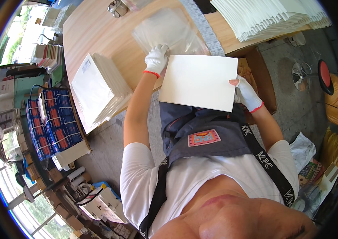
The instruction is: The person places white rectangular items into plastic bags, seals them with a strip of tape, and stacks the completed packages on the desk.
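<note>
A flat white rectangular card (pixel 199 83) is held level in front of my waist, its far edge near the table. My right hand (pixel 246 93), in a white knit glove with a red cuff, grips its right edge; the bare thumb lies on top and the other fingers are underneath. My left hand (pixel 156 60), gloved the same way, reaches past the card's far left corner. Its fingers stretch onto a pile of clear plastic bags (pixel 169 30) on the wooden table (pixel 97 24). Whether the fingertips pinch a bag is hard to see.
A stack of white items in clear plastic (pixel 97 87) stands on the table at left. More white sheets (pixel 262 16) are piled at far right, beside a grey-white strip (pixel 204 28). A metal pot (pixel 117 8) sits at the back. Below the right side is a cardboard box (pixel 262 75).
</note>
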{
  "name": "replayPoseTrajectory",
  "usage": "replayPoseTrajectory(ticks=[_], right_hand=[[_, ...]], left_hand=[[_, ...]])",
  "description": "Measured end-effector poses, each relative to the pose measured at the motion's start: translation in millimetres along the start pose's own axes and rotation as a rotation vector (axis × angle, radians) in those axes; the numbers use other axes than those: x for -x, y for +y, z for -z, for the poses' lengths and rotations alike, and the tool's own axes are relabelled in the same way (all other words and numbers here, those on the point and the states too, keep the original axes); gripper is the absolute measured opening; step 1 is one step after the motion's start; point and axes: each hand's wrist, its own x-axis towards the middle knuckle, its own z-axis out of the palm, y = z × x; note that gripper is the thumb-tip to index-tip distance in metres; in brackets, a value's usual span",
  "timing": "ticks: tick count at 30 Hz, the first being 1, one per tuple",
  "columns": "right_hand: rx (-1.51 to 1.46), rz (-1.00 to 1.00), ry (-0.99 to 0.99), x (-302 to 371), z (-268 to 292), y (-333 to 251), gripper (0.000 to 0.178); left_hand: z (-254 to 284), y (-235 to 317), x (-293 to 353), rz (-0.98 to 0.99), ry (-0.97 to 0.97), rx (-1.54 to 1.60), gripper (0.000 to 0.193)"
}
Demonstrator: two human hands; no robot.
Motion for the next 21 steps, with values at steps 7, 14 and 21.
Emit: replayPoseTrajectory(ticks=[7, 14, 21], right_hand=[[-0.042, 0.077, 0.122, -23.9, 29.2, 21.3, 0.035], [-0.211, 0.193, 0.263, -34.0, 23.8, 34.2, 0.030], [-0.195, 0.184, 0.153, -23.8, 9.8, 48.2, 0.031]], left_hand=[[-12.2, -15.7, 30.9, -0.023, 0.338, 0.010, 0.024], [4.6, 6.9, 47.2, -0.024, 0.356, 0.413, 0.030], [8.8, 34.5, 91.6, 0.051, 0.342, 0.501, 0.041]])
